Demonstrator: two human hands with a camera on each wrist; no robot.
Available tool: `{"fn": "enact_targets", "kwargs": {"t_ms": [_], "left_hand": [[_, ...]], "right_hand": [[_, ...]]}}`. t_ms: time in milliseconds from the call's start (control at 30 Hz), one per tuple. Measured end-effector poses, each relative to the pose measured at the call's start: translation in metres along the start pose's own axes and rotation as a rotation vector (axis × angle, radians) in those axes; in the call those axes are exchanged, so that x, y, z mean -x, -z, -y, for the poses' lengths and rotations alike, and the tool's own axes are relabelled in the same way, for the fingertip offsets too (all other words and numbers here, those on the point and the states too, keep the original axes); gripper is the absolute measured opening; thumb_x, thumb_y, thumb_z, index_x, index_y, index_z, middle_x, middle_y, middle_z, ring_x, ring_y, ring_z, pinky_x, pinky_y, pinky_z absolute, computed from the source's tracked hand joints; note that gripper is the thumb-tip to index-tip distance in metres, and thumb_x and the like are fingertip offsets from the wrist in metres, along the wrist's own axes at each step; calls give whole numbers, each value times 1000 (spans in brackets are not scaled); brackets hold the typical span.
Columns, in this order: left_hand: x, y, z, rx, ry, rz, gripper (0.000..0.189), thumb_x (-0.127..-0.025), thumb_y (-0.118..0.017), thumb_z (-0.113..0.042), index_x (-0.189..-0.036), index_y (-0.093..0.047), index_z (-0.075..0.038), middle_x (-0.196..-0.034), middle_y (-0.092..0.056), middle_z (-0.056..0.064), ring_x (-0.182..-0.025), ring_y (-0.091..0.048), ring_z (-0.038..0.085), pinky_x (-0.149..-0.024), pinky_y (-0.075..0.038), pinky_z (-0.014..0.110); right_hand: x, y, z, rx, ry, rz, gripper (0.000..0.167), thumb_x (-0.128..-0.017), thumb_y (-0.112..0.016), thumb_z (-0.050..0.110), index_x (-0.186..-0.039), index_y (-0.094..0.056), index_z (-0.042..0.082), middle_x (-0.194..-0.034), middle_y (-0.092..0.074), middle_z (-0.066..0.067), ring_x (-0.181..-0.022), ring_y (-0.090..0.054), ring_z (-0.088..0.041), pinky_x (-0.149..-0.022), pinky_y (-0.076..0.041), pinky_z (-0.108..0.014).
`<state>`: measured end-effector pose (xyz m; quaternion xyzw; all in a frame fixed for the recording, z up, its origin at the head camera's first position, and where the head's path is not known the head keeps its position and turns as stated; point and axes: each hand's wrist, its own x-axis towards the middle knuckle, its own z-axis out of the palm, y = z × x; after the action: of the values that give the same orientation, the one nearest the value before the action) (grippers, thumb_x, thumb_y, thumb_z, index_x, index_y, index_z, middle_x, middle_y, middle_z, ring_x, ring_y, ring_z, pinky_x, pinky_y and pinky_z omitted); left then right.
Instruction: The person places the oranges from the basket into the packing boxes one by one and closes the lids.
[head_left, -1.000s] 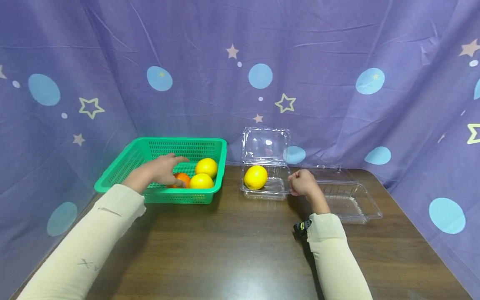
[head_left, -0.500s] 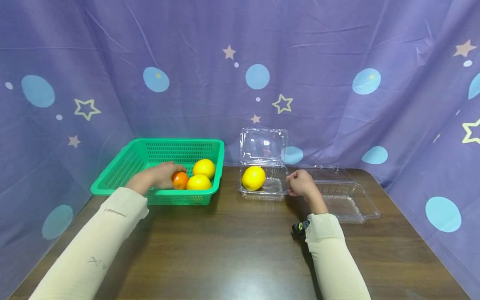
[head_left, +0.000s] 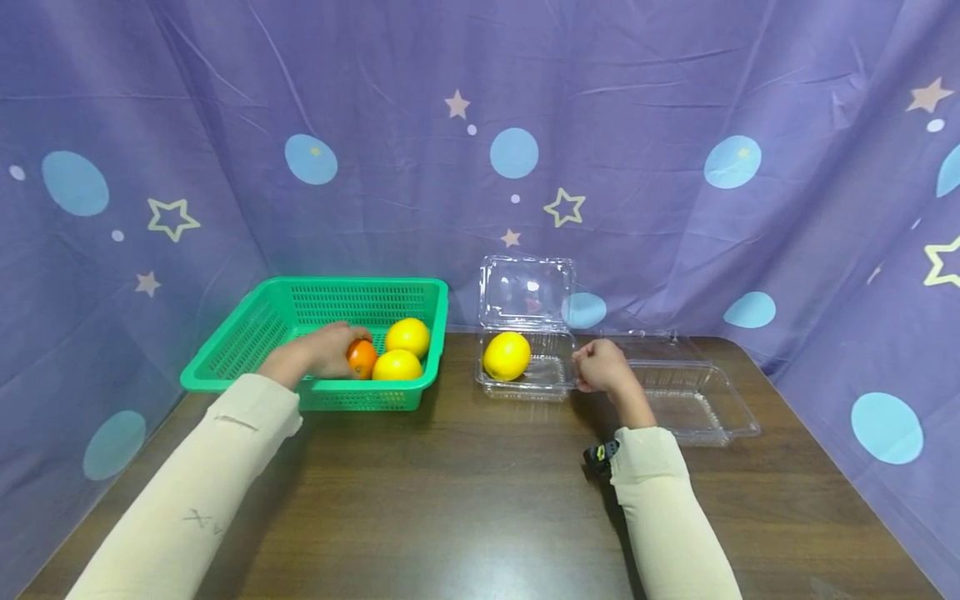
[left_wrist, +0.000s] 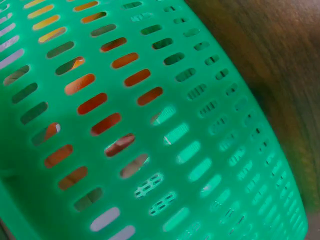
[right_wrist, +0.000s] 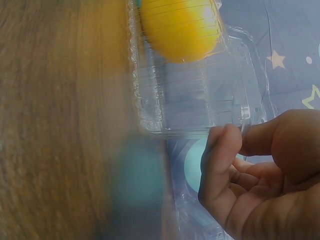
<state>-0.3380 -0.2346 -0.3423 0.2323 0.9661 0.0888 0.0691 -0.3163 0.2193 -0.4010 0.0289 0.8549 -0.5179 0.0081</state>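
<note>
Inside the green basket [head_left: 442, 333], my left hand [head_left: 328, 350] holds an orange [head_left: 363, 359], its fingers curled over the fruit's far left side. Two yellow round fruits [head_left: 407, 337] lie just right of it. Through the basket's slots in the left wrist view, patches of the orange [left_wrist: 92, 103] show; the hand there is mostly hidden. My right hand [head_left: 602, 367] pinches the right rim of a clear plastic clamshell box [head_left: 551, 373], thumb and forefinger together at its corner in the right wrist view. The box's lid stands up, and one yellow fruit [head_left: 507, 356] sits in its left half.
A second clear plastic box [head_left: 697, 404], its lid raised at the back, stands right of my right hand. The brown wooden table [head_left: 465, 492] runs back to a purple curtain [head_left: 420, 208]. A dark strap device [head_left: 602, 455] is on the right wrist.
My left hand has come down into the basket and closed round the orange, which has shifted slightly right in the last half second. The right hand keeps its pinch on the box.
</note>
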Motion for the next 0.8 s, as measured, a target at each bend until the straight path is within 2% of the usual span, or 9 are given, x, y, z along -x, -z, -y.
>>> {"fn": "enact_targets", "kwargs": {"t_ms": [133,333,533,800], "left_hand": [[-1,1,-2,9,31,-53,66,-75,-86,-22,-133,-60,-6,-119,-55,22,-99,-56,35,-76,-54,47],[-4,2,-1,11,68,-110,68,-72,-88,-21,-132,-59,-9,-122,-50,24,-104,-48,43,-75,-51,51],[-4,6,-3,14,97,-147,68,-72,-87,-16,-132,-58,-11,-124,-46,24,-105,-40,43,-74,-50,51],[-6,18,-12,-20,97,-175,70,-71,-88,-18,-133,-57,-12,-127,-44,24,-106,-37,43,-78,-47,54]], "right_hand": [[0,0,0,-4,-1,3,22,-102,-47,2,-103,-59,-16,-72,-57,-9,-54,-57,-12,-53,-57,-26],[1,-1,1,-14,-2,4,22,-101,-45,1,-103,-59,-16,-73,-57,-9,-53,-57,-12,-53,-57,-26],[2,0,2,-14,-11,11,24,-102,-45,2,-103,-60,-17,-74,-57,-10,-54,-56,-12,-54,-56,-25],[2,-1,1,-6,-5,7,22,-102,-46,2,-103,-59,-16,-75,-56,-10,-54,-57,-12,-54,-57,-26]]}}
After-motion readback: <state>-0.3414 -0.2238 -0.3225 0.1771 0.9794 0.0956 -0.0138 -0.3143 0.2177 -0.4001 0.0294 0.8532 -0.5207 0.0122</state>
